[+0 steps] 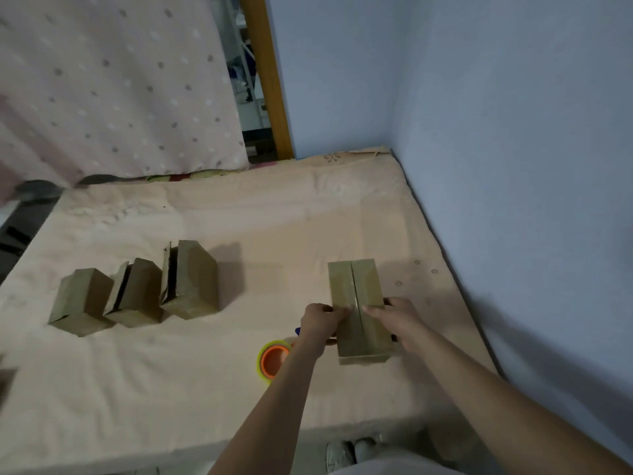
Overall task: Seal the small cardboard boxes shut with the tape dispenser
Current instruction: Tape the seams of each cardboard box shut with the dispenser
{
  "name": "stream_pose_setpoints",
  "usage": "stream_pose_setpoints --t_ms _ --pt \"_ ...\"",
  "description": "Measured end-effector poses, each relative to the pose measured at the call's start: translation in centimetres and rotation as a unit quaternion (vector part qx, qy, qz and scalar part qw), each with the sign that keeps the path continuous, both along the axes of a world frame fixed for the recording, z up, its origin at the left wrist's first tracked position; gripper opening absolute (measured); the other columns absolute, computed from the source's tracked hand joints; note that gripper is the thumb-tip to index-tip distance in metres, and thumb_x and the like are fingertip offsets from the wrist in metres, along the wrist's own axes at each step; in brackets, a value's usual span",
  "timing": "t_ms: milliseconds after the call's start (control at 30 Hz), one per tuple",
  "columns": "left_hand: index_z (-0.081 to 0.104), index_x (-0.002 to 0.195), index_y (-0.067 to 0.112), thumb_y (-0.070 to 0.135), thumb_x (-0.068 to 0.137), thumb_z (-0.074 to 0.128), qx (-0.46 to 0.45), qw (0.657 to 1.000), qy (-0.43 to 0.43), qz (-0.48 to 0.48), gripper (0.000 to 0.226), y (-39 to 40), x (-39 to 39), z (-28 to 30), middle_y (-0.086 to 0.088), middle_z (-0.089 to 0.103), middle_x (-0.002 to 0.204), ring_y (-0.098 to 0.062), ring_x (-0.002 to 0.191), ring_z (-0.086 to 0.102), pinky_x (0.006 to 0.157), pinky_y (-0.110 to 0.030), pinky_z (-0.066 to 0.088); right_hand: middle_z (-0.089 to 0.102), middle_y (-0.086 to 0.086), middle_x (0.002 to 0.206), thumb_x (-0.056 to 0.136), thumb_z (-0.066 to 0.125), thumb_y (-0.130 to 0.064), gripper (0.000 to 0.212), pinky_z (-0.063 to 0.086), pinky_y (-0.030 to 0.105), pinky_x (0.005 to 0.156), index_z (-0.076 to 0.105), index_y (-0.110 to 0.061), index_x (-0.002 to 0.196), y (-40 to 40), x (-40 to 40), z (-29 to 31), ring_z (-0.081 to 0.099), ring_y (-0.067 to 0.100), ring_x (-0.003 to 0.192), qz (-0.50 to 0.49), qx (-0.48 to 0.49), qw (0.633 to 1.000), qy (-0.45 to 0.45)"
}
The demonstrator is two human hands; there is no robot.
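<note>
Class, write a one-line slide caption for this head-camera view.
Both hands, left and right, press a cardboard box's flaps closed beside the tape roll.
</note>
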State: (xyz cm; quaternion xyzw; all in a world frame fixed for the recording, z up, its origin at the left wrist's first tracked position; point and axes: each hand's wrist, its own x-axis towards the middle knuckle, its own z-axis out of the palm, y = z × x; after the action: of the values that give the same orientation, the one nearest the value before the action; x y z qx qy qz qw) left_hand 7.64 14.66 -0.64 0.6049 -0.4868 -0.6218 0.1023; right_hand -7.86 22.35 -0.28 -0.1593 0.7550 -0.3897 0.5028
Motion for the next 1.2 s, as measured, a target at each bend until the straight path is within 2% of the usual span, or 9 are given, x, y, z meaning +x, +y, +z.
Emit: stream_pose_setpoints --t_ms 100,300,467,567,700,833,967,1100,1200 --pt "0.069 0.112 0.007 0.041 0.077 0.083 -0.022 0.999 -0.012 0.02 0.051 0.4 0.4 0.8 -0.01 0.074 0.099 -0.023 0.085 0.072 0.049 -0.025 0.054 0.075 0.001 0.099 0.078 0.085 -0.036 0.044 0.061 0.043 0.082 0.07 -0.015 0.113 -0.1 0.3 0.1 0.072 0.021 0.09 0.01 -0.011 1.0 -0.017" --pt "0.069 0.109 0.01 0.036 0.08 0.082 -0.02 0.997 -0.025 0.075 0.041 1.8 2.0 2.4 -0.012 0.072 0.101 -0.017 0.075 0.068 0.045 -0.02 0.049 0.077 0.001 0.092 0.078 0.085 -0.028 0.032 0.062 0.035 0.074 0.073 -0.017 0.106 -0.2 1.0 0.7 0.074 0.019 0.082 0.05 -0.026 0.998 -0.025" --pt "0.071 0.099 0.01 0.036 0.078 0.084 -0.016 0.993 -0.035 0.108 0.036 2.5 4.5 2.5 -0.008 0.071 0.08 -0.019 0.062 0.062 0.051 -0.028 0.053 0.078 0.0 0.089 0.076 0.086 -0.031 0.025 0.062 0.042 0.081 0.076 -0.02 0.096 -0.6 3.0 0.3 0.074 0.019 0.082 0.087 -0.016 0.996 -0.03" --pt "0.068 0.097 0.016 0.038 0.077 0.084 0.001 0.992 -0.03 0.125 0.034 2.6 6.0 2.7 -0.013 0.074 0.091 -0.025 0.072 0.066 0.069 -0.045 0.061 0.078 0.0 0.091 0.075 0.086 -0.033 0.029 0.062 0.043 0.081 0.076 -0.02 0.098 -0.9 4.5 0.3 0.074 0.021 0.084 0.095 -0.01 0.995 -0.032" --pt "0.069 0.108 0.012 0.038 0.078 0.084 -0.01 0.991 -0.021 0.135 0.043 2.0 8.7 3.2 -0.012 0.072 0.094 -0.026 0.08 0.068 0.064 -0.038 0.061 0.078 0.0 0.089 0.07 0.087 -0.034 0.034 0.062 0.044 0.08 0.077 -0.016 0.097 -2.0 7.1 1.2 0.075 0.021 0.083 0.107 -0.008 0.994 -0.029" --pt "0.067 0.114 0.011 0.04 0.075 0.085 -0.024 0.99 -0.011 0.138 0.052 0.3 12.8 3.6 -0.01 0.073 0.101 -0.025 0.091 0.071 0.077 -0.043 0.063 0.078 -0.002 0.088 0.061 0.085 -0.042 0.046 0.062 0.045 0.081 0.077 -0.016 0.098 -3.9 10.9 1.7 0.074 0.021 0.084 0.123 -0.02 0.992 -0.016" --pt "0.062 0.11 0.014 0.037 0.079 0.083 -0.03 0.99 -0.004 0.14 0.043 -1.7 18.4 3.9 -0.008 0.071 0.106 -0.024 0.096 0.069 0.078 -0.041 0.062 0.077 -0.001 0.088 0.07 0.083 -0.041 0.036 0.062 0.047 0.076 0.076 -0.017 0.096 -5.9 16.7 2.4 0.072 0.025 0.085 0.129 -0.025 0.991 0.001" --pt "0.062 0.119 0.011 0.038 0.078 0.084 -0.029 0.991 0.01 0.132 0.054 -3.4 25.5 3.9 -0.008 0.071 0.106 -0.024 0.095 0.07 0.077 -0.04 0.063 0.074 0.0 0.088 0.082 0.079 -0.037 0.02 0.055 0.029 0.066 0.074 -0.021 0.092 -7.2 23.4 3.3 0.069 0.02 0.083 0.13 -0.032 0.991 0.013" --pt "0.06 0.121 0.012 0.039 0.079 0.084 -0.019 0.992 0.022 0.123 0.055 -4.2 31.5 3.9 -0.006 0.071 0.104 -0.024 0.092 0.071 0.077 -0.04 0.062 0.076 -0.002 0.087 0.083 0.079 -0.034 0.016 0.06 0.033 0.071 0.075 -0.021 0.09 -7.7 29.2 3.5 0.071 0.017 0.081 0.129 -0.029 0.991 0.013"
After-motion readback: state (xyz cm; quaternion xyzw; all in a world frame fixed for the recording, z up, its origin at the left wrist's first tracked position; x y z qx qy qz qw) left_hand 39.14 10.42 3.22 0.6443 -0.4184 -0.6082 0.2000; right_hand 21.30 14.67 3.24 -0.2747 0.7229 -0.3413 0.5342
